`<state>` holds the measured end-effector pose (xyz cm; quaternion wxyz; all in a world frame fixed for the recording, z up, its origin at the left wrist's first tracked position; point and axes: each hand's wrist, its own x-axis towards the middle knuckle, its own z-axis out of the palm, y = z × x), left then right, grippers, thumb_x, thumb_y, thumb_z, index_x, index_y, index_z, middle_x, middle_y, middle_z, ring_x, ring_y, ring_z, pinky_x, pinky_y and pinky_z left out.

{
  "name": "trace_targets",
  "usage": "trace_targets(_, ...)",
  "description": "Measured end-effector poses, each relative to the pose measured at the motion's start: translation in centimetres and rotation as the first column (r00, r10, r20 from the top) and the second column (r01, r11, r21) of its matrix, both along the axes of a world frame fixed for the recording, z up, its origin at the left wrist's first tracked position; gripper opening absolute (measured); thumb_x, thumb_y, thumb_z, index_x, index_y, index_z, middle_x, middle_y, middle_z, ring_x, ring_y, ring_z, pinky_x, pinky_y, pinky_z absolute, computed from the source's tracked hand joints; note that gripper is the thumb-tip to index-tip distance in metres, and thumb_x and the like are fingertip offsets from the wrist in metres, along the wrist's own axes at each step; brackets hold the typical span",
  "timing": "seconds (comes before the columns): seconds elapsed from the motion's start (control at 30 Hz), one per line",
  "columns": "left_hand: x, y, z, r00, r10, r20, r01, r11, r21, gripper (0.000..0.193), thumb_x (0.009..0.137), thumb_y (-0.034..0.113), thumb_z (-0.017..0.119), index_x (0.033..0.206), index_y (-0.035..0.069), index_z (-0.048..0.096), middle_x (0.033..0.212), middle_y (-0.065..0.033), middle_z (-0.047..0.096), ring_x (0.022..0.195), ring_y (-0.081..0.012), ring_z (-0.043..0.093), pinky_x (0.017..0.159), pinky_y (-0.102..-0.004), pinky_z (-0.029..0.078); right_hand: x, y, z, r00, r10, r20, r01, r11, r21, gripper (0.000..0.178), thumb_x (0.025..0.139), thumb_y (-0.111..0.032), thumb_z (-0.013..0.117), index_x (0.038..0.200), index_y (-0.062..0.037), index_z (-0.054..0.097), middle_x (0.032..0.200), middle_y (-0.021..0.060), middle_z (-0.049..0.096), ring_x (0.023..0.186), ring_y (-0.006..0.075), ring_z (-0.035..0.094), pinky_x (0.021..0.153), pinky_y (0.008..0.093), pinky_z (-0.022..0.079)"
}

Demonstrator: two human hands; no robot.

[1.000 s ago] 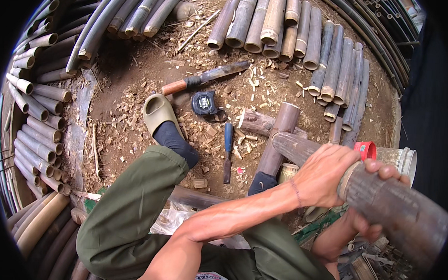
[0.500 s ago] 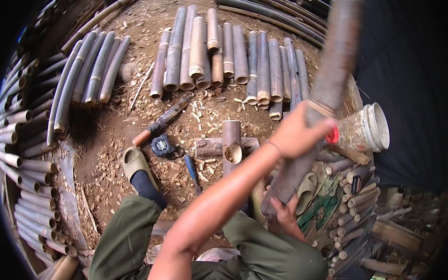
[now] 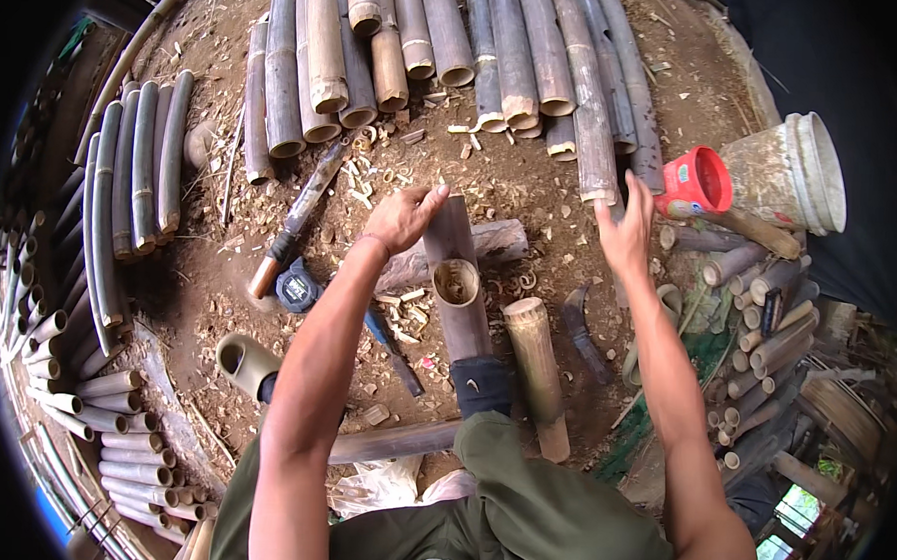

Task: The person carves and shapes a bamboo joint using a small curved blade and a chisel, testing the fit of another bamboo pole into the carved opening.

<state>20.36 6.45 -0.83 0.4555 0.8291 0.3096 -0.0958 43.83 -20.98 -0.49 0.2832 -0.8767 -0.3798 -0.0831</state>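
My left hand (image 3: pixel 403 221) hovers beside the upper end of a notched bamboo tube (image 3: pixel 464 321), holding nothing, its thumb and a finger stretched out. That tube lies across a short log (image 3: pixel 399 266), with a round opening cut in its upper side, and my socked foot (image 3: pixel 481 384) is against its near end. My right hand (image 3: pixel 629 231) is at the near end of a long bamboo tube (image 3: pixel 584 96) in the far row, fingers apart; whether it touches the tube I cannot tell. Between my arms, a short thick bamboo piece (image 3: pixel 537 369) lies near my knee.
Left of the log lie a sheathed-looking blade with an orange handle (image 3: pixel 265 275), a tape measure (image 3: pixel 297 287) and a blue-handled chisel-like tool (image 3: pixel 393 351). A curved dark blade (image 3: pixel 586 336), red cup (image 3: pixel 695 181) and dirty white bucket (image 3: pixel 788 175) are to the right. Bamboo stacks flank both sides.
The bamboo tube that both hands held up at the right now lies at the right of the far row. My hands have let go and moved apart, the left one over toward the notched tube.
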Motion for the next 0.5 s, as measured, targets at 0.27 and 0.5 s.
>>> trace_targets(0.27, -0.5, -0.4, 1.8, 0.971, 0.195, 0.140, -0.192, 0.981, -0.030, 0.066, 0.097, 0.060, 0.046, 0.110, 0.000, 0.069, 0.107, -0.0249, 0.069, 0.101, -0.0380, 0.067, 0.089, -0.0445, 0.051, -11.4, -14.0, -4.3, 0.884, -0.179, -0.432, -0.170, 0.738, -0.653, 0.057, 0.079, -0.020, 0.074, 0.126, -0.0011, 0.047, 0.115, 0.0225, 0.051, 0.107, 0.0433, 0.053, 0.087, 0.0529, 0.047)
trace_targets(0.5, -7.4, -7.4, 4.6, 0.928, 0.353, -0.120, -0.366, 0.804, -0.469, 0.042, 0.095, 0.032, 0.064, 0.119, -0.002, 0.062, 0.098, -0.0118, 0.066, 0.091, -0.0193, 0.063, 0.083, -0.0333, 0.052, -10.5, -15.4, -1.1, 0.810, -0.113, -0.576, -0.220, 0.852, -0.476, 0.061, 0.073, -0.005, 0.064, 0.131, 0.0006, 0.046, 0.107, 0.0228, 0.051, 0.101, 0.0427, 0.053, 0.087, 0.0479, 0.045)
